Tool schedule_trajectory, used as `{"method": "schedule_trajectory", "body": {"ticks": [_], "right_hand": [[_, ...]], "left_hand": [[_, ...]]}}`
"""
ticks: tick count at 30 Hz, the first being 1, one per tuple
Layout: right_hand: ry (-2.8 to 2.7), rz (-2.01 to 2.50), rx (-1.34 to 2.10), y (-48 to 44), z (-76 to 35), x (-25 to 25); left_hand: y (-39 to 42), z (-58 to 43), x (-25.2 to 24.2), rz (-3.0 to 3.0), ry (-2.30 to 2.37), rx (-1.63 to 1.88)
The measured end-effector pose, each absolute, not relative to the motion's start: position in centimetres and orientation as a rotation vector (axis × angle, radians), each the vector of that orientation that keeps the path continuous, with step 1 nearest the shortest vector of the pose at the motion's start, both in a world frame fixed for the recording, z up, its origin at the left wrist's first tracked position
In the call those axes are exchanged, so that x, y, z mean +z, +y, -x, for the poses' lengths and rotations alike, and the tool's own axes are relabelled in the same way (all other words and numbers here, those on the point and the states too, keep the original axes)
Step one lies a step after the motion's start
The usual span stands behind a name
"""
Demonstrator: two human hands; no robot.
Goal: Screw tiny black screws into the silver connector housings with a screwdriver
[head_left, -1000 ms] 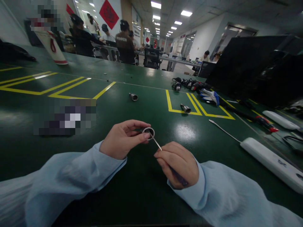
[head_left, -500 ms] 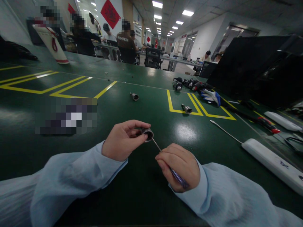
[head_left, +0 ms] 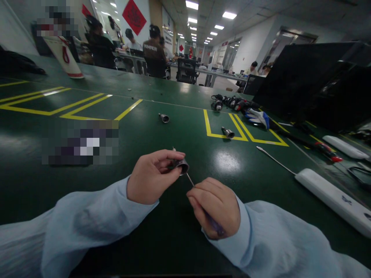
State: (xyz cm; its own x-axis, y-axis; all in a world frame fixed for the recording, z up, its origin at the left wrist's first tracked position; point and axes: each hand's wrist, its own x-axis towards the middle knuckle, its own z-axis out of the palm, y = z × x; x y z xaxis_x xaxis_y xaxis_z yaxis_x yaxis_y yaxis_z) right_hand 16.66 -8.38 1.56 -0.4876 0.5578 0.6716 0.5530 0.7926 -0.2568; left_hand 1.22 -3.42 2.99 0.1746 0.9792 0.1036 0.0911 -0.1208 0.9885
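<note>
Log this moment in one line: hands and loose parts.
left hand: holds metal fitting | right hand: grips purple-handled tool, shaft at fitting's rim | table: second fitting, third fitting at yellow tape

The person wears a light blue top with long sleeves. The left sleeve (head_left: 95, 216) is loose and full, its soft cloth gathered in rounded folds, with fine lines showing in the weave towards the picture's edge. Its cuff (head_left: 140, 204) is the same plain blue, smoother than the rest, and ends at the wrist in a straight, wide edge. The right sleeve (head_left: 284, 231) matches it in colour and cloth, baggy and wrinkled, with shaded creases and a smooth band at the wrist. Both the left hand (head_left: 152, 177) and the right hand (head_left: 216, 204) are bare.
</note>
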Motion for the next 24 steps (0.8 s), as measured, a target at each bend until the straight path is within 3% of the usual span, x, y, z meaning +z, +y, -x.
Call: {"method": "schedule_trajectory", "body": {"ticks": [13,24], "right_hand": [[-1.496,0.84,0.982,-6.9,-16.9,0.1],[-1.374,0.823,1.058,-6.7,-17.2,0.0]], "left_hand": [[-2.4,-0.4,3.2,-1.334,1.033,1.018],[-2.0,-0.3,3.0,-1.277,1.005,0.98]]}}
